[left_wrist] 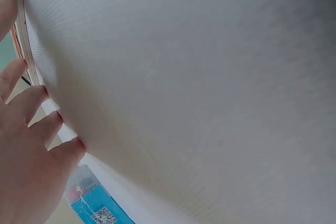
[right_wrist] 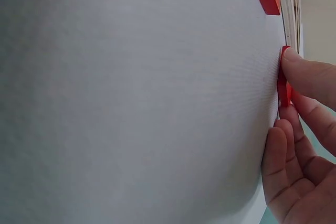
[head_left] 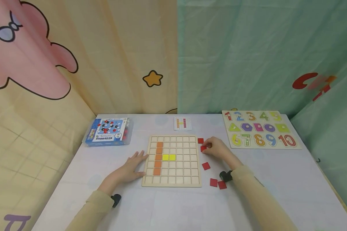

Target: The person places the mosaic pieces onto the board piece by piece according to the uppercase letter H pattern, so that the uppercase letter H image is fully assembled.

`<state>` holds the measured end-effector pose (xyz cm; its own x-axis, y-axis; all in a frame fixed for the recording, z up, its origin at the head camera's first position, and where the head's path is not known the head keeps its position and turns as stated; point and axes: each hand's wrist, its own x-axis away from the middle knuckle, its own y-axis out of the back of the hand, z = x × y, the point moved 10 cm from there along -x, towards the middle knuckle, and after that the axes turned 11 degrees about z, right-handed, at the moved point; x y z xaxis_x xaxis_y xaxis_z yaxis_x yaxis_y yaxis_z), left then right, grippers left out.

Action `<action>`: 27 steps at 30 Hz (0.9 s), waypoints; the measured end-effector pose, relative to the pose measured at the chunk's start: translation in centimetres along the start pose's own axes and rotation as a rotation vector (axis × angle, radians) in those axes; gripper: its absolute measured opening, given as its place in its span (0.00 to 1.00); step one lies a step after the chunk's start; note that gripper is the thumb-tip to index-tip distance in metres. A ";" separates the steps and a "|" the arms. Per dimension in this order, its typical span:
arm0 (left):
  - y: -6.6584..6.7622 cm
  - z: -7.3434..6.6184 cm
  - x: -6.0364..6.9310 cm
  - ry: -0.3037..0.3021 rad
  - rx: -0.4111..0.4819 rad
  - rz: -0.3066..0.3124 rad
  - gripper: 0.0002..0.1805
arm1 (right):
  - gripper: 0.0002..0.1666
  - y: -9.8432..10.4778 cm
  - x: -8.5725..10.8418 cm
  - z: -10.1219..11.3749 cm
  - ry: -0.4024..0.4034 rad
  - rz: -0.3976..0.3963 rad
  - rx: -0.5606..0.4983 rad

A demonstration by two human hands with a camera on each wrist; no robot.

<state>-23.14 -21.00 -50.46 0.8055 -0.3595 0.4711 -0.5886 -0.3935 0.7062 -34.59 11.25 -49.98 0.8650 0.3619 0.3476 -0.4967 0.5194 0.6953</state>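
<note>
Nearest the camera, at the bottom of the frame, two beige sleeves (head_left: pixel 257 192) reach in over the white surface (head_left: pixel 167 211). Near the middle, the right hand (head_left: pixel 217 147) pinches a red tile (head_left: pixel 203 149) between thumb and fingers, just beside the right edge of the wooden grid board (head_left: pixel 171 185); whether the tile is off the surface I cannot tell. Four other red tiles (head_left: pixel 206 166) lie to the right of the board, one above the pinched one and three below. The left hand (head_left: pixel 129 168) holds nothing; its fingers are spread and it rests at the board's left edge, seemingly steadying it. In the grid stand five orange tiles (head_left: pixel 158 157) in a column and two yellow tiles (head_left: pixel 172 157) beside its middle (the small card (head_left: pixel 182 123) above shows a red column too). The step in hand looks like taking up a red piece; the next move would call for lifting it over the rim and setting it square in a cell right of the yellow pair.
</note>
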 end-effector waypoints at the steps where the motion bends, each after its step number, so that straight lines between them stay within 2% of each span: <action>1: 0.0 0.0 0.0 -0.003 -0.001 0.000 0.42 | 0.16 0.0 0.0 0.0 -0.001 0.000 0.002; 7: 0.1 0.0 0.1 -0.016 -0.009 -0.004 0.43 | 0.13 0.0 0.1 -0.2 -0.017 0.002 -0.032; 12: 0.1 0.1 0.1 -0.013 -0.004 -0.007 0.43 | 0.10 0.3 0.1 0.1 0.002 -0.006 -0.132; 20: -0.1 0.3 -0.1 -0.002 -0.009 -0.004 0.43 | 0.12 0.4 -0.5 3.5 0.078 -0.004 -0.305; 27: 0.0 0.2 -0.2 0.001 -0.009 -0.005 0.43 | 0.13 -0.5 -2.0 5.7 0.068 -0.027 -0.331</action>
<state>-23.30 -21.16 -50.65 0.8086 -0.3566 0.4680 -0.5838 -0.3879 0.7132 -35.63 5.90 -47.43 0.8769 0.3900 0.2810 -0.4796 0.7487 0.4576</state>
